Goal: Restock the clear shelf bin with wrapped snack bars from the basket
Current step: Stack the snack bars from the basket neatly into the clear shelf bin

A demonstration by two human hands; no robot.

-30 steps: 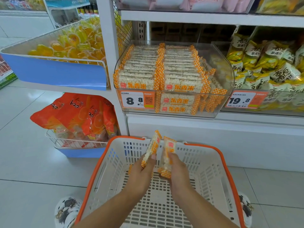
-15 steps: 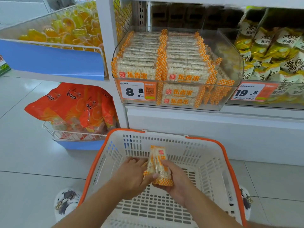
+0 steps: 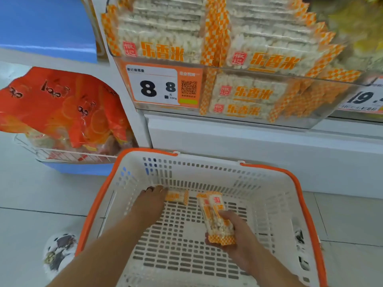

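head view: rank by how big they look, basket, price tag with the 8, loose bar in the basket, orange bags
1. basket
2. orange bags
3. price tag
4. loose bar

The basket sits nearest the camera, which swells it, though it clearly looks largest.

Both forearms reach forward and down into the basket point(image 3: 306, 206). Left hand point(image 3: 150, 200): back up, extended toward the basket's far wall, fingertips point(image 3: 163, 189) touching one bar point(image 3: 177, 197) lying on the basket floor; whether the fingers are closed on it cannot be told. Right hand point(image 3: 234, 230): nearer the basket's middle, fingers curled under and thumb over a pair of bars point(image 3: 215, 216), gripping their near ends; the bars angle up toward the far wall.
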